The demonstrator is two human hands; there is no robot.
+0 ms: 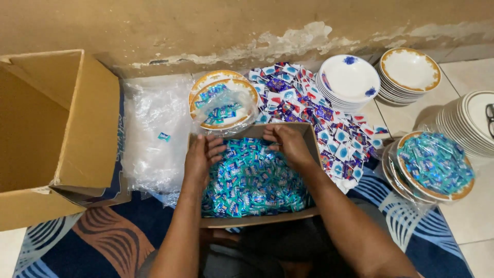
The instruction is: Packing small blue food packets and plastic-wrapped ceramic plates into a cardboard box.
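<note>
Now – left hand (203,154) | grip loosely curled on candies (252,183) | right hand (288,144) | grip bent – contents hidden | box (257,220)

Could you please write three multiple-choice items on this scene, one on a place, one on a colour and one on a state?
1. Where are both hands?
A. Inside the large carton at the left
B. Over the low box of wrapped sweets
C. On the stack of white plates

2. What colour are most wrappers in the low box?
A. Teal-blue
B. Yellow
C. Black

3. How does the large carton stand?
A. Taped shut
B. Crushed flat
C. Open, flaps up

Answers:
1 B: the left hand and the right hand reach into the low box of sweets.
2 A: the pile looks teal-blue throughout.
3 C: the large carton shows its open mouth and raised flaps.
</note>
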